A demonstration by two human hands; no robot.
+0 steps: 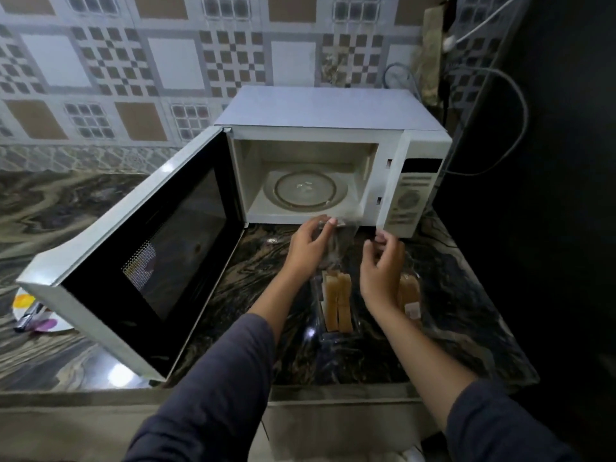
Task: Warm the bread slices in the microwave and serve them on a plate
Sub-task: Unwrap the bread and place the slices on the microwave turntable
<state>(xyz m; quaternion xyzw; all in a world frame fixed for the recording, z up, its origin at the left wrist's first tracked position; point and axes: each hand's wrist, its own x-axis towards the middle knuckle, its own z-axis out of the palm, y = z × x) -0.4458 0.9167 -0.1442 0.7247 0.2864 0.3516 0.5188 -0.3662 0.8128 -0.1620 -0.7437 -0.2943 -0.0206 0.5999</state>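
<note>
A white microwave (pixel 333 108) stands on the dark marble counter with its door (pixel 140 255) swung wide to the left. Its glass turntable (pixel 305 190) holds nothing. In front of it lies a clear plastic bread bag (pixel 336 341) with several bread slices (pixel 338 303) standing on edge inside. My left hand (pixel 306 250) pinches the bag's open mouth at its far end. My right hand (pixel 383 271) grips the right side of the same opening. More slices (pixel 409 291) show beyond my right wrist. A white plate (pixel 25 308) with coloured spots sits at the far left, partly hidden by the door.
The open door takes up much of the counter's left half. Dark utensils (pixel 28 318) lie on the plate. Grey cables (pixel 500 121) hang by the dark wall to the right of the microwave. The counter edge (pixel 300 395) runs just below the bag.
</note>
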